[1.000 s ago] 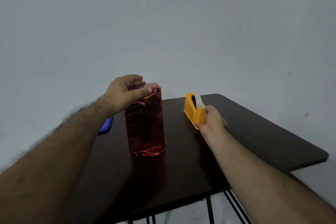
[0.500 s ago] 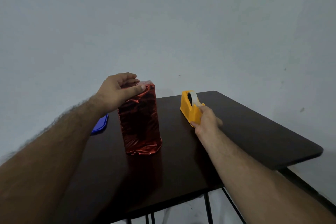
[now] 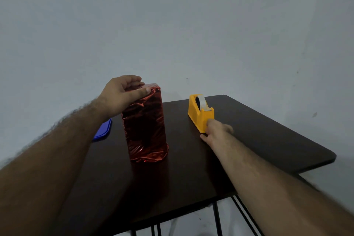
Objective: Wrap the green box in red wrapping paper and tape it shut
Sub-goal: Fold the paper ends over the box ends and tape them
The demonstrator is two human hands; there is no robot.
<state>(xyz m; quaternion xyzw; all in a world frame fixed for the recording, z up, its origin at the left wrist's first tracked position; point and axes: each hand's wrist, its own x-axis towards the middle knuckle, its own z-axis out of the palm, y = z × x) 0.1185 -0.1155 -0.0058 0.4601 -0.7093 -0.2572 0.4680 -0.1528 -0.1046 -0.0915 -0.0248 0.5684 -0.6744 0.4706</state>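
The box (image 3: 145,126) stands upright near the middle of the dark table (image 3: 258,136), fully covered in shiny red wrapping paper; no green shows. My left hand (image 3: 122,96) grips its top, thumb on the front face and fingers curled over the far edge. To the right stands a yellow tape dispenser (image 3: 199,111) with a roll of clear tape. My right hand (image 3: 216,132) is at the dispenser's near end, thumb low by its left corner and fingers curled against its base. I see no loose tape strip.
A flat blue lid (image 3: 104,130) lies on the table behind my left forearm. The table's right edge (image 3: 325,161) and front edge are close, with black metal legs (image 3: 217,218) below. A plain grey wall rises behind.
My right hand has slid down from the dispenser's cutter to its base, leaving the cutter uncovered. My left hand stays on the box top.
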